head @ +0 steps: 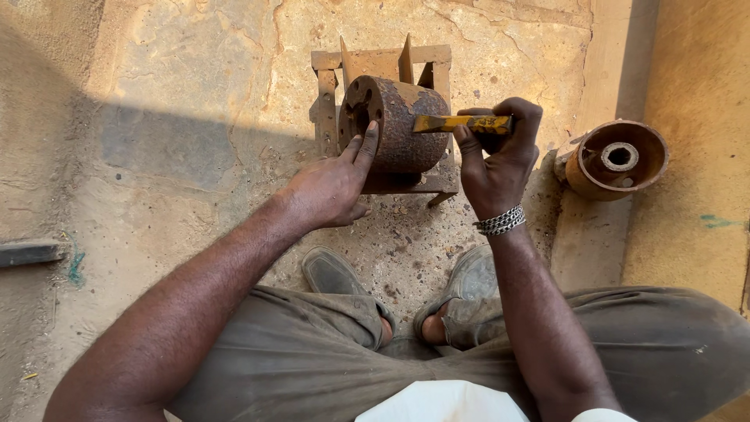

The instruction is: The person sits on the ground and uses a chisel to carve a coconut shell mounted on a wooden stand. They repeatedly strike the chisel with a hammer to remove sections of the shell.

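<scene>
Two hands: left hand steadies rusty cylinder, right hand clenches chisel

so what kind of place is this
Probably an outdoor metal repair yard: bare sandy ground, a rusty cylinder on a metal stand, a yellow chisel in the right hand.

Dusty stone floor carries rusty metal stand, rusty drum, sandals.

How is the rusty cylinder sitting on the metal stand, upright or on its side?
On its side: the rusty cylinder rests across the metal stand, its holed end face toward the left hand.
</scene>
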